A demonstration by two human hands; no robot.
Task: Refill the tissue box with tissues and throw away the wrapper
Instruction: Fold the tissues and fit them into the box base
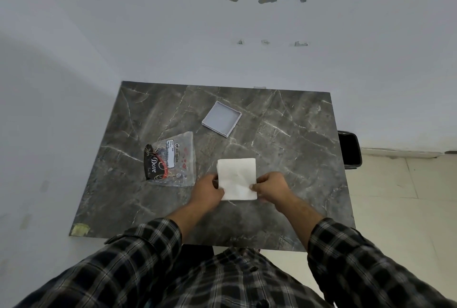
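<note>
Tissues lie in a white stack on the dark marble desk, near its front edge. The left hand and the right hand each pinch one side, grip closed on the stack. The empty wrapper lies just left. The open white box sits farther back. A black bin stands beside the desk.

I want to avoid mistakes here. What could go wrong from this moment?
1. The white square tissue stack is pinched only at its near edges by the left hand and right hand; loose sheets may slip.
2. The shallow white tissue box lies apart and rotated, so the stack may enter crooked.
3. The empty clear plastic wrapper could be forgotten; the black bin stands beside the table.
</note>
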